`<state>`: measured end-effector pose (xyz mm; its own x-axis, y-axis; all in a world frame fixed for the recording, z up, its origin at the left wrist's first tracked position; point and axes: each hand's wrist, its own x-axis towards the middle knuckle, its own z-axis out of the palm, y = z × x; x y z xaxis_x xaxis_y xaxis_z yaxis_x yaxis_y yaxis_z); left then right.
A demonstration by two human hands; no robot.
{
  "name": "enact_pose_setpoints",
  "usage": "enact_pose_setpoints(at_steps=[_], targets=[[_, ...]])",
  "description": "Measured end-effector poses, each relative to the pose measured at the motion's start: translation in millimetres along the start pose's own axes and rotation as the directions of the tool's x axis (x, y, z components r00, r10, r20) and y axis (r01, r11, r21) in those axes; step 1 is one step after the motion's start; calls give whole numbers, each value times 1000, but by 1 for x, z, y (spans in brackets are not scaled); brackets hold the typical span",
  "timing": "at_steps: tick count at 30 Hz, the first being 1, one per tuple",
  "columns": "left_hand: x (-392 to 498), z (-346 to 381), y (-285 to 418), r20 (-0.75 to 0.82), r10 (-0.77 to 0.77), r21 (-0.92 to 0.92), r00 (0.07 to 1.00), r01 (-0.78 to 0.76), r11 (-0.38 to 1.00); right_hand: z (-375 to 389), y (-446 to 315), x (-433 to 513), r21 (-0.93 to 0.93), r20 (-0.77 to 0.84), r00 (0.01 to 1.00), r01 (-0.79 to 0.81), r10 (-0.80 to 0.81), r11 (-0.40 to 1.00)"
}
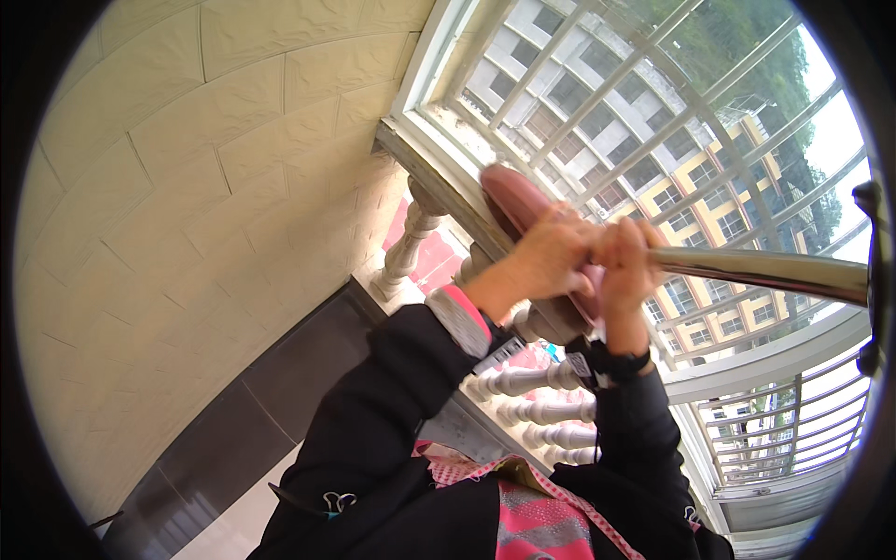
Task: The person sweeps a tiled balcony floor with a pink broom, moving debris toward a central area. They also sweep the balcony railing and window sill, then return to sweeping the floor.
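My left hand (pixel 542 259) lies over a reddish-brown, elongated, smooth object (pixel 516 196) along the balustrade's top rail. Motion blur hides whether its fingers grip that object or something else. Directly beside it, touching or nearly so, my right hand (pixel 625 269) is closed around the near end of a shiny metal pole (pixel 763 273). From there the pole runs out to the right rim. The pole's end is hidden at my fingers. Part of the reddish-brown object passes under my hands and shows again below them.
Ahead is a window with metal bars (pixel 630 133), framed in white (pixel 437 56). Stone balusters (pixel 413 231) stand under the worn top rail (pixel 448 189). A beige tiled wall (pixel 231 140) rises at left, above dark floor tiles (pixel 280 378). A dark fitting (pixel 868 280) is at the right rim.
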<state>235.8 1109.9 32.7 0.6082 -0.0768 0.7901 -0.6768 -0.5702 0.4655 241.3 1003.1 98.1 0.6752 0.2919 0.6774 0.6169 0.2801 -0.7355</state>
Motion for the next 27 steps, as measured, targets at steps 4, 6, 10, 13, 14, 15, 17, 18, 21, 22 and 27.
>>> enact_pose_setpoints(at_steps=[4, 6, 10, 13, 14, 15, 17, 18, 21, 22, 27], targets=[[-7, -41, -24, -38, 48, 238, 998, -38, 970, 29, 24, 5, -47, 125, 991, 58, -52, 997], [1, -46, -11, -78, 102, 292, 992, -75, 953, 31, -1, 12, -17, 117, 971, 212, -208, 977], [19, -37, 8, -60, 244, 172, 968, -231, 958, 23, -49, 20, 227, -78, 996, 58, -41, 972], [26, -20, 1, 222, 201, -86, 954, -186, 979, 17, -49, 16, 8, -237, 971, -27, 28, 1000], [26, -15, -3, 249, 185, -110, 951, -162, 981, 17, -38, 16, -90, -290, 957, -25, -2, 996], [26, -11, -7, 235, 202, -143, 951, -172, 975, 17, -27, 14, -132, -298, 955, -37, -4, 991], [33, -3, -23, -1, 253, -160, 967, -250, 955, 16, 2, 23, -205, -260, 959, 58, -111, 977], [35, -8, -34, 30, 207, -128, 978, -201, 971, 16, 16, 31, -209, -233, 963, 84, -133, 974], [32, -24, -71, 83, 152, -5, 985, -152, 988, 22, 54, 45, -21, -238, 971, 11, -15, 1000], [30, -27, -75, 71, 120, 4, 990, -120, 993, 26, 58, 49, 33, -223, 975, -11, 18, 999], [28, -22, -80, 212, 111, 106, 971, -136, 985, 20, 48, 52, 200, -245, 968, -7, 57, 980]])
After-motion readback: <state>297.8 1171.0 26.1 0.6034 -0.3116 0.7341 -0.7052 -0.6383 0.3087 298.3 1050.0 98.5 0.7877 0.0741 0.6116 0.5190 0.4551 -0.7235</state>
